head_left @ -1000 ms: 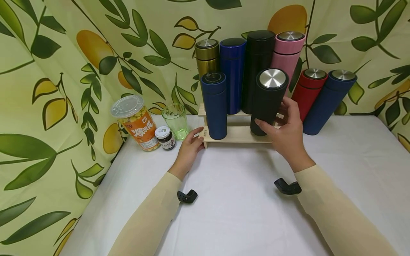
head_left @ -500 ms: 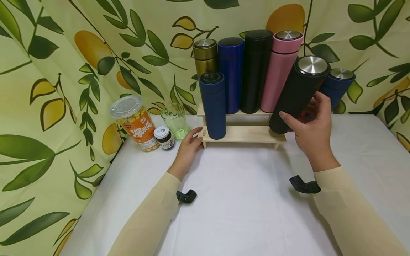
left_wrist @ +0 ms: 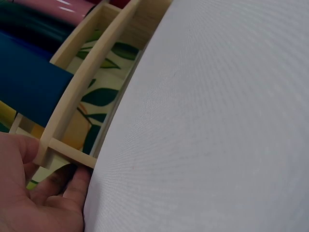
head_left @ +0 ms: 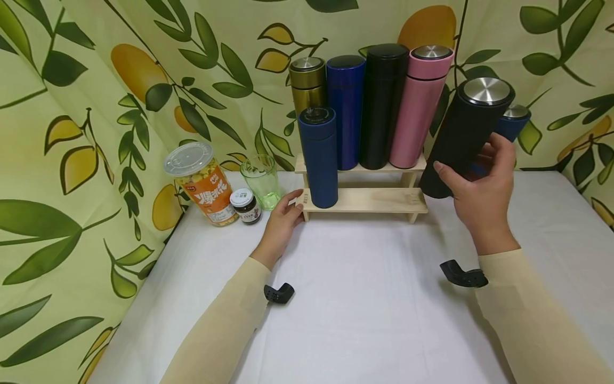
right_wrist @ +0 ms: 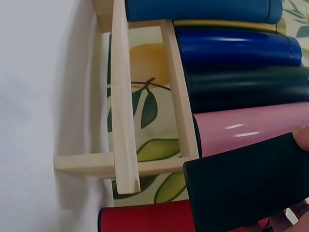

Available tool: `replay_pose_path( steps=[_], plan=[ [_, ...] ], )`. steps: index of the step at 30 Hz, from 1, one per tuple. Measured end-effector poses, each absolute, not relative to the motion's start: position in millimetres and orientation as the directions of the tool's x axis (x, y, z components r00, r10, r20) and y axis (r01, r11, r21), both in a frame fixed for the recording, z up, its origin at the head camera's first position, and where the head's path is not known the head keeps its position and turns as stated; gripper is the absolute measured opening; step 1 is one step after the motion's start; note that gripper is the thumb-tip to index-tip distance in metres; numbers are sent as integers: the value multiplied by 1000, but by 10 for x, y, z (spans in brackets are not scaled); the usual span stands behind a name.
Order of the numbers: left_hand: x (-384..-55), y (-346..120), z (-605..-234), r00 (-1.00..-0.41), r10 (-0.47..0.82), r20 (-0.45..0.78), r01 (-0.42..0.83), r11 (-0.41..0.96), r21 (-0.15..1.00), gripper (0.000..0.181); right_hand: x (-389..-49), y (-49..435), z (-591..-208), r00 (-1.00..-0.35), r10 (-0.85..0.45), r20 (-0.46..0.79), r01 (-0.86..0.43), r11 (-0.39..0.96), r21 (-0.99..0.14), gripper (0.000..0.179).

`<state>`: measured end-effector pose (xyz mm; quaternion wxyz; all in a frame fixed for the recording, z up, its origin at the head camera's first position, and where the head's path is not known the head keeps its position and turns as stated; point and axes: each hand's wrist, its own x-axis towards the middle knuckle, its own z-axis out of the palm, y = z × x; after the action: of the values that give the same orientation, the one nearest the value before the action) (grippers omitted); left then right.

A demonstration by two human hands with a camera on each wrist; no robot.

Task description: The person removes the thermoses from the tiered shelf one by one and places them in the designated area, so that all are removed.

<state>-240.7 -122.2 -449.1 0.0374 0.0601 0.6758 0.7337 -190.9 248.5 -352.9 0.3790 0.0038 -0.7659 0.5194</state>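
My right hand (head_left: 484,192) grips a matte black thermos (head_left: 460,138) with a silver lid, tilted, just off the right end of the two-tier wooden stand (head_left: 379,201). In the right wrist view that thermos (right_wrist: 246,183) overlaps a red thermos (right_wrist: 145,220). My left hand (head_left: 283,221) holds the stand's left end; in the left wrist view the thumb is at the tier's end and the fingers curl by the leg (left_wrist: 72,153). One navy thermos (head_left: 318,160) stands on the lower tier. Gold (head_left: 307,88), blue (head_left: 346,112), glossy black (head_left: 385,106) and pink (head_left: 422,109) thermoses line the upper tier.
Behind my right hand another blue thermos (head_left: 515,122) shows partly. Left of the stand are a lidded popcorn tub (head_left: 211,194), a small dark jar (head_left: 247,207) and a green glass (head_left: 263,184). A leaf-patterned cloth (head_left: 201,96) hangs behind the white-covered table (head_left: 364,298).
My right hand has lifted the matte black thermos off the lower tier and carried it right, tilting it, in front of the red thermos. The left hand stays on the stand.
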Motion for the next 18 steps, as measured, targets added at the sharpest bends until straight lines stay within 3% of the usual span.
replay_pose_path(
  steps=[18],
  plan=[
    [-2407, -1225, -4494, -991, 129, 27, 17, -77, 997, 47, -1874, 2768, -3398, -708, 586, 393, -167, 402, -900, 82]
  ],
)
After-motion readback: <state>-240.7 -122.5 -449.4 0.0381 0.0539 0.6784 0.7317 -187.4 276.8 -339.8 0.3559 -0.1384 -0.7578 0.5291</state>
